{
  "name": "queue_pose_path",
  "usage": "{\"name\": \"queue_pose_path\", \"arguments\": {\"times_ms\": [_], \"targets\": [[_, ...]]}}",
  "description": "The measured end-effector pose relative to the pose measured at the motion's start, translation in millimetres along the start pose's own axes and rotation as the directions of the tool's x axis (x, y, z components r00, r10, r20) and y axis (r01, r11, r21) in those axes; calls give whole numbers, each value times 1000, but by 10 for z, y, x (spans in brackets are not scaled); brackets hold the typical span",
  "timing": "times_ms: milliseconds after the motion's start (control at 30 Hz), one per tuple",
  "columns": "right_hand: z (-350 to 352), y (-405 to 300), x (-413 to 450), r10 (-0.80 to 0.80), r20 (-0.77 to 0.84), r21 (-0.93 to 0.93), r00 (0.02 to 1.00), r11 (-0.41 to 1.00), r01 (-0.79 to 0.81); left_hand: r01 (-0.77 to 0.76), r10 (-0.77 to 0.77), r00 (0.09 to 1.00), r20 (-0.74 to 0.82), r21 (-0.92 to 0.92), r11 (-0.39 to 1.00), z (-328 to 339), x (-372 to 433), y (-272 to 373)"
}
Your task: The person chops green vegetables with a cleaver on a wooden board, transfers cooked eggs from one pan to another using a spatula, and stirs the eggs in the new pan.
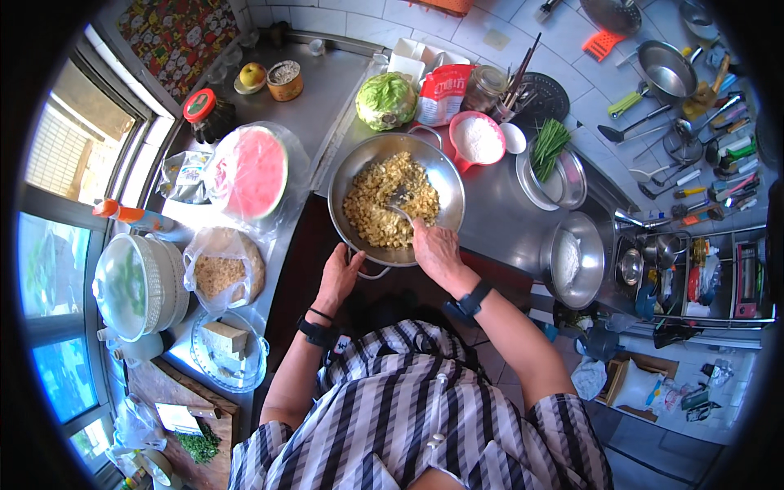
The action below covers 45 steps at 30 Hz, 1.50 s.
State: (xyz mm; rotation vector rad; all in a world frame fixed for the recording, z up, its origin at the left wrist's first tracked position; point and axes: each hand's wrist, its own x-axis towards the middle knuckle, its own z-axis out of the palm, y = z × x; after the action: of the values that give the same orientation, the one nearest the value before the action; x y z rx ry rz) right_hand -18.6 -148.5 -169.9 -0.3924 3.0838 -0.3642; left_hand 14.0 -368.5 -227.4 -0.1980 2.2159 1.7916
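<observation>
A wide two-handled stainless steel pan (449,177) sits before me at the counter's edge. Crumbled yellow-brown food (373,190) covers its bottom, perhaps egg or tofu. My right hand (438,248) grips a metal spoon (401,213), whose bowl is down in the crumbs. At the pan's near left side, my left hand (340,275) holds the rim, with the thumb towards it and the other fingers partly hidden. The pan's near loop handle (375,275) shows just right of that hand.
A cabbage (386,102), a red scoop of white powder (478,139) and chives (550,147) stand behind the pan. Rightward is a steel bowl of flour (569,260). At left lie a cut watermelon (254,171), a tofu block (225,340) and a cleaver (184,416) on a board.
</observation>
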Motion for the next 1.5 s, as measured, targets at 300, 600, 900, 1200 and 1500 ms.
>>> {"name": "queue_pose_path", "arguments": {"times_ms": [300,600,900,1200,1500], "targets": [[-72,375,134,220,15,-100,975,971,-217,-47,51,998,34,-94,994,-34,113,-110],[-15,163,-39,249,90,19,964,968,-252,-17,24,998,59,-117,993,-45,111,-167],[168,128,42,126,35,-47,991,991,-124,2,-1,999,47,-21,1000,-76,126,-35],[-38,398,873,267,-141,-24,953,962,-273,-18,27,998,63,-132,991,-29,118,10],[-103,-242,456,-75,-69,78,995,994,80,10,-1,997,71,-131,991,-46,100,-18]]}}
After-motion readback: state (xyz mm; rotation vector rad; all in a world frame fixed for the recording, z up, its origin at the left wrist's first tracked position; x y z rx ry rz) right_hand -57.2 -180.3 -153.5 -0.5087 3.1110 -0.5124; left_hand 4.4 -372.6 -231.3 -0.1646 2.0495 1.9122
